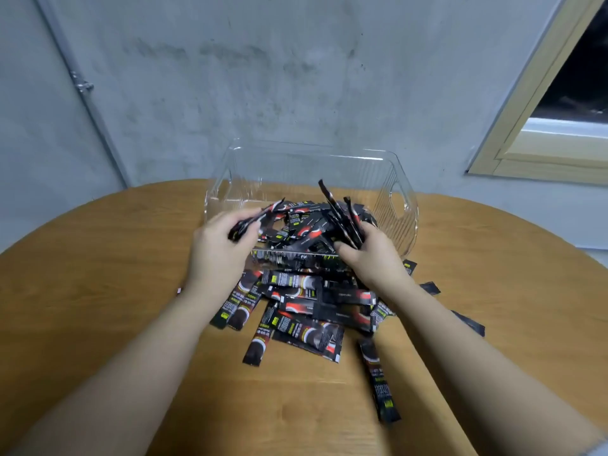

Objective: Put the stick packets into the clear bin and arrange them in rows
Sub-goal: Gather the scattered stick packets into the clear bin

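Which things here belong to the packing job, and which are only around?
Job: clear bin; stick packets on the table and inside the bin; left hand and right hand, each holding packets.
Around: wooden table; window frame; wall pipe.

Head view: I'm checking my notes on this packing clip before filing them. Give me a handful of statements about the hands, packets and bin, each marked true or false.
1. Both hands hold packets over the bin. True: the left hand and right hand each have a grip on black stick packets.
2. The clear plastic bin is empty. False: loose packets lie jumbled inside.
3. The round wooden table has packets left on it. True: a pile lies in front of the bin.
4. The packets in the bin lie in neat rows. False: no rows yet.
5. The bin has a lid on. False: it is open-topped.
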